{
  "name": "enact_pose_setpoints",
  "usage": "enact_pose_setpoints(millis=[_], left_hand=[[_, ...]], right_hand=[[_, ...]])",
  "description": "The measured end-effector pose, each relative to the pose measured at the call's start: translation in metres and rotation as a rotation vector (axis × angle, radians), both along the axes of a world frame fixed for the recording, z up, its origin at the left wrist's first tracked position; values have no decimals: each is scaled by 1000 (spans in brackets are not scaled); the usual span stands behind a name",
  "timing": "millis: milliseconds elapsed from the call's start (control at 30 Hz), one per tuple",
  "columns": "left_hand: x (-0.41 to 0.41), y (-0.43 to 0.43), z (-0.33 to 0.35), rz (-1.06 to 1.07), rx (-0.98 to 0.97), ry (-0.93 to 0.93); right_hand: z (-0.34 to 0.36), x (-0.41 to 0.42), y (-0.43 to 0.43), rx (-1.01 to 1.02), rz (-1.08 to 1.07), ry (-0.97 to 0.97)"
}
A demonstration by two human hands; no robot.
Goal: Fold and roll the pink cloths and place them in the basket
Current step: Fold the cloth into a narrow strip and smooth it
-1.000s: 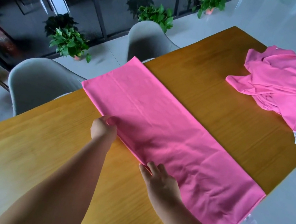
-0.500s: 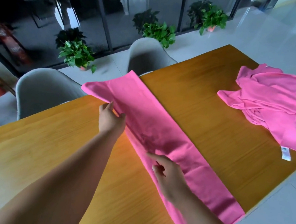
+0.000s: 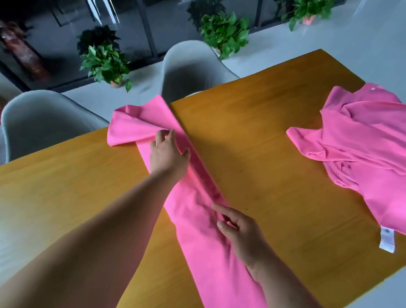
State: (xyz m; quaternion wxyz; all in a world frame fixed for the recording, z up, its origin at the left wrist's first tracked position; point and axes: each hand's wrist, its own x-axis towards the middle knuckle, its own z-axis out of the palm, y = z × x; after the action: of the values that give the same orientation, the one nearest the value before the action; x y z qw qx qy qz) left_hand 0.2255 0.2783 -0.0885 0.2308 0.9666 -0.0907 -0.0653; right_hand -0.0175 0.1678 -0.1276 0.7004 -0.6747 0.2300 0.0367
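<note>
**Step in hand:** lengthwise fold, cloth no. 1. I read the cloth (image 3: 207,260) as a long, narrow strip lying diagonally across the bench (image 3: 264,142), with one long edge laid over the other. The far end is bunched, not flat, at the far bench edge just beside a grey chair (image 3: 190,72). The near end runs out of frame at the bottom.

**Left hand** (image 3: 167,155): fingers straight and spread, pressing flat on the strip near the far end, grasping nothing.

**Right hand** (image 3: 242,235): approx. mid-strip, fingers curled. Thumb and forefinger appear to pinch the folded edge, but I can't confirm full contact.

**Progress (est.):** early. No roll started, and the basket is not in view. A pile (image 3: 379,164) of further pink cloths sits unfolded at the right end of the bench, well apart from the strip. A white label (image 3: 387,239) sticks out on its near side.

**Next move (est.):**
1. Square the edges along the full length.
2. Flatten the bunched far end.
3. Smooth w/ both palms.
4. Roll from one end.

The fabric looks thin and may slip on the smooth top, so I'd keep the tension even.

**Surface/room:** orange-brown wood-grain top. A second grey chair (image 3: 43,124) stands at left. The floor is pale. A dark glass wall runs behind, w/ potted plants (image 3: 106,68) along its foot.
</note>
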Motion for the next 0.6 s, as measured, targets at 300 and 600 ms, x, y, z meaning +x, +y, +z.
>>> enact_pose_setpoints(millis=[300,600], left_hand=[[-5,-14,-57,-146,121,137],[-113,36,-64,-289,-2,2]], right_hand=[[-58,12,-37,-385,64,65],[-39,-21,-34,-571,36,102]])
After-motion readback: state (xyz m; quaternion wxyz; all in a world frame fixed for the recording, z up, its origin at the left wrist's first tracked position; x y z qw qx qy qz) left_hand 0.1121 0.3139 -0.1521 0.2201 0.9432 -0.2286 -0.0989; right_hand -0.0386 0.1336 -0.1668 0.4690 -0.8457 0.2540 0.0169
